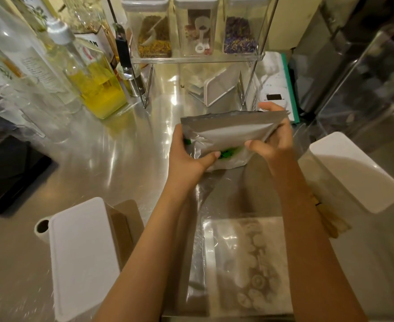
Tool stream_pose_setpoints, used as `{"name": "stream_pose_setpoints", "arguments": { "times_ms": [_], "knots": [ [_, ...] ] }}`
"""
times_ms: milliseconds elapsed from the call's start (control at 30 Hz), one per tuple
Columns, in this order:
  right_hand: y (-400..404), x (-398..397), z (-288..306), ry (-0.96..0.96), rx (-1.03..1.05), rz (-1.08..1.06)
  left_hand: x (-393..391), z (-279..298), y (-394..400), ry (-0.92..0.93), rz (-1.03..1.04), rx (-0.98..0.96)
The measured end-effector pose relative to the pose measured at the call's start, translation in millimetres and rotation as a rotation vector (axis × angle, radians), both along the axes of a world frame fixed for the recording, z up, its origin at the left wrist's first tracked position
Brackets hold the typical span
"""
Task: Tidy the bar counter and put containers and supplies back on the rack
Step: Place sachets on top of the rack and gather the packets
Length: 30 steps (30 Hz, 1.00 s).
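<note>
I hold a silver foil pouch [233, 132] with a green patch low on its front, just above the steel counter [112, 163]. My left hand [186, 154] grips its left lower side, thumb on the front. My right hand [275, 140] grips its right side, fingers wrapped behind. Beyond it stands the clear acrylic rack [198, 59]; its top shelf carries three lidded clear containers [196, 24] of dried botanicals. Under the shelf leans a white holder [217, 89]. A clear bag of dried slices [249, 263] lies on the counter below my arms.
Several glass bottles, one with yellow liquid [98, 89], crowd the back left. A white lidded box [82, 256] sits front left beside a brown paper bag [124, 224]. Another white lidded container [354, 170] stands at right. A booklet [275, 84] lies right of the rack.
</note>
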State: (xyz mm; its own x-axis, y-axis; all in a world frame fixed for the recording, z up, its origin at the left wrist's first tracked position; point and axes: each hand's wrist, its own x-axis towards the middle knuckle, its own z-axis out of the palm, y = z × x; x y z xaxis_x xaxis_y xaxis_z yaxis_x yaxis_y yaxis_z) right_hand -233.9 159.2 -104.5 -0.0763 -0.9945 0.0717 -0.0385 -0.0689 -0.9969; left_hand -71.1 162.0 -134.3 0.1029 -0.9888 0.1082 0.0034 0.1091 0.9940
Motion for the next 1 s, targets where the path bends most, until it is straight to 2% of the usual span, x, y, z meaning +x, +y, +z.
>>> {"name": "stream_pose_setpoints", "arguments": {
  "times_ms": [300,433,667,1000],
  "knots": [
    [-2,1,9,-0.011,-0.075,-0.03,3,8,-7,0.045,-0.041,0.075],
    [-9,-4,-4,-0.047,0.051,-0.001,4,3,-9,0.022,-0.031,0.141],
    [-18,-8,-45,0.058,0.407,-0.006,6,-22,-14,-0.111,-0.008,0.355],
    [-24,-8,-60,0.19,0.453,-0.038,2,-17,-22,-0.197,0.054,0.383]
  ]
}}
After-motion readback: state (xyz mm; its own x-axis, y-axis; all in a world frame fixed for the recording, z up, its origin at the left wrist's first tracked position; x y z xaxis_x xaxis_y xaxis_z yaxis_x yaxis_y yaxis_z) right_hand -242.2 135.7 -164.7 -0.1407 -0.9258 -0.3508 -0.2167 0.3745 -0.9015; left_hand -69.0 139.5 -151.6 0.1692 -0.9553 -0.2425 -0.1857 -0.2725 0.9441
